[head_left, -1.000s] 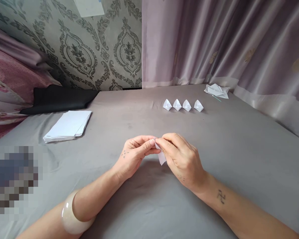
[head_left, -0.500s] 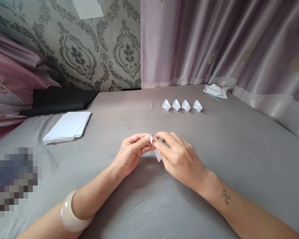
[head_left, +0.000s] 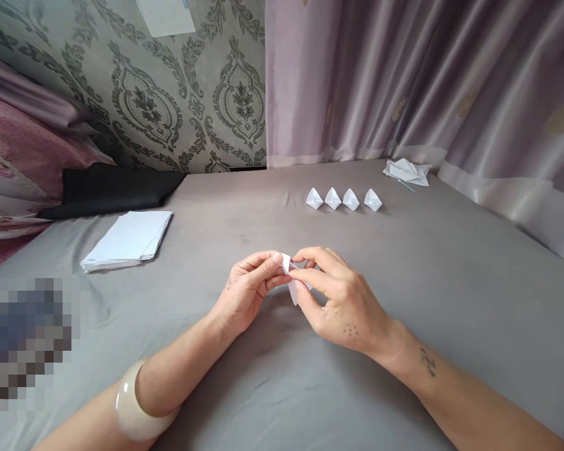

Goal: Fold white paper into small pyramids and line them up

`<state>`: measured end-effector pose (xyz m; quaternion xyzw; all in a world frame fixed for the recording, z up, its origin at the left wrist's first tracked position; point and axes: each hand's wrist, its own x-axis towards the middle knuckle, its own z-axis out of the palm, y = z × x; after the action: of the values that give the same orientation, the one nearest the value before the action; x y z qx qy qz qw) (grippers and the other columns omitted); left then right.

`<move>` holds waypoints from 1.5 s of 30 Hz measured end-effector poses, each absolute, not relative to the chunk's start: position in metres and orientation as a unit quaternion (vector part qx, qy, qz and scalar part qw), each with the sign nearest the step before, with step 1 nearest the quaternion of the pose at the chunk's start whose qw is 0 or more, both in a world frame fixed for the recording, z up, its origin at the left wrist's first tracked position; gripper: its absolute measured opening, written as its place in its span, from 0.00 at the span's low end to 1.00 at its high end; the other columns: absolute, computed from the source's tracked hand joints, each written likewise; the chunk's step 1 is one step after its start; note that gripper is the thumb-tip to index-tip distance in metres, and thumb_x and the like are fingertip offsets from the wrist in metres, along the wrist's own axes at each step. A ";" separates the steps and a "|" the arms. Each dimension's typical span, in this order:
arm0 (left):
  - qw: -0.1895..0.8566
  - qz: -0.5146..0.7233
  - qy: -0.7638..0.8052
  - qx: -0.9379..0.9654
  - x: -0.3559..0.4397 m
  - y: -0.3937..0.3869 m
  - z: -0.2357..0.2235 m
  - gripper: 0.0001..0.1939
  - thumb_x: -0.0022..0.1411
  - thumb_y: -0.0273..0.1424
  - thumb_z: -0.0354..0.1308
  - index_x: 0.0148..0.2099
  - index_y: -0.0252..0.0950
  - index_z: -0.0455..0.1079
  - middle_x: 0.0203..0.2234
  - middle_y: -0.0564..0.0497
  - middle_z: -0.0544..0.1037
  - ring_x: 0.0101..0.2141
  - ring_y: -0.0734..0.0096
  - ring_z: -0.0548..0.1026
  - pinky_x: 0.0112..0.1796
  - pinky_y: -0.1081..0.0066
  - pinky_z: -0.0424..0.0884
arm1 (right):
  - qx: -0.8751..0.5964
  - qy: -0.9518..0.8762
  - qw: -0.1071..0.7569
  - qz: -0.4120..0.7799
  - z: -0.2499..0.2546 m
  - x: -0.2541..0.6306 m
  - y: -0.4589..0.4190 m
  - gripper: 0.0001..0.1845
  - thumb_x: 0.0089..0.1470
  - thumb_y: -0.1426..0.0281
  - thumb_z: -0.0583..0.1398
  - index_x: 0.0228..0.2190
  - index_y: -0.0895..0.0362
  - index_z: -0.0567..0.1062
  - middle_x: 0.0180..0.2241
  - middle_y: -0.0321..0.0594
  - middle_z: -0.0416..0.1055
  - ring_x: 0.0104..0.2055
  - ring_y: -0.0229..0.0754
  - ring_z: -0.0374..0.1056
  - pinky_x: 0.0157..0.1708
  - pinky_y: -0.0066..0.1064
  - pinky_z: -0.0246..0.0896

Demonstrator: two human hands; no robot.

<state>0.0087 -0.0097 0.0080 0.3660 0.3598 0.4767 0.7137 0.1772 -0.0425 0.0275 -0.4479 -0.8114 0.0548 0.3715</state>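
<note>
Between my two hands is a small piece of folded white paper [head_left: 293, 289], raised over the grey cloth. My left hand [head_left: 249, 285] pinches its upper left end between thumb and fingers. From the other side, my right hand [head_left: 341, 291] grips the paper with thumb and index finger, its other fingers bent above. Part of the paper is hidden behind the right fingers. Beyond my hands, several small folded white paper shapes [head_left: 333, 198] stand in a row.
A stack of white paper sheets [head_left: 129, 238] lies at the left, in front of a folded black cloth [head_left: 117, 188]. Crumpled or folded white paper [head_left: 407, 171] and a thin light-blue stick [head_left: 407, 185] lie at the back right. Pinkish curtains [head_left: 357, 81] hang behind the grey-covered surface [head_left: 244, 219].
My right hand has shifted slightly, its thumb now showing on the paper's lower part. More of the white paper shows between my hands. The left hand has hardly moved.
</note>
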 end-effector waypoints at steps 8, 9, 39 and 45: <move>0.697 0.486 0.380 0.365 0.015 -0.018 0.011 0.07 0.55 0.34 0.66 0.32 0.35 0.76 0.28 0.53 0.76 0.32 0.75 0.74 0.36 0.75 0.72 | -0.510 -0.698 0.456 0.212 0.024 0.168 -0.041 0.05 0.52 0.67 0.63 0.31 0.54 0.73 0.30 0.35 0.71 0.28 0.35 0.65 0.28 0.28 0.62; 0.695 0.486 0.381 0.369 0.016 -0.019 0.011 0.07 0.55 0.34 0.66 0.32 0.35 0.76 0.29 0.53 0.76 0.33 0.74 0.74 0.36 0.74 0.72 | -0.513 -0.687 0.459 0.234 0.023 0.168 -0.040 0.04 0.53 0.67 0.62 0.29 0.54 0.74 0.28 0.35 0.70 0.27 0.34 0.64 0.28 0.27 0.62; 0.692 0.504 0.360 0.372 0.021 -0.024 0.012 0.08 0.56 0.35 0.65 0.34 0.35 0.77 0.31 0.50 0.77 0.35 0.72 0.73 0.39 0.70 0.72 | -0.447 -0.738 0.493 0.113 0.011 0.165 -0.041 0.15 0.59 0.77 0.56 0.45 0.51 0.76 0.35 0.39 0.73 0.34 0.36 0.69 0.34 0.29 0.66; 0.680 0.504 0.361 0.392 0.019 -0.024 0.011 0.09 0.56 0.35 0.65 0.35 0.34 0.77 0.33 0.49 0.78 0.36 0.69 0.74 0.39 0.68 0.72 | -0.475 -0.678 0.489 0.276 0.020 0.167 -0.040 0.10 0.59 0.71 0.58 0.40 0.50 0.78 0.35 0.35 0.72 0.34 0.34 0.68 0.33 0.25 0.65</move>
<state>0.0188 -0.0242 0.0105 0.3921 0.3606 0.5045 0.6795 0.1668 -0.0405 0.0198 -0.4753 -0.6776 0.2759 0.4886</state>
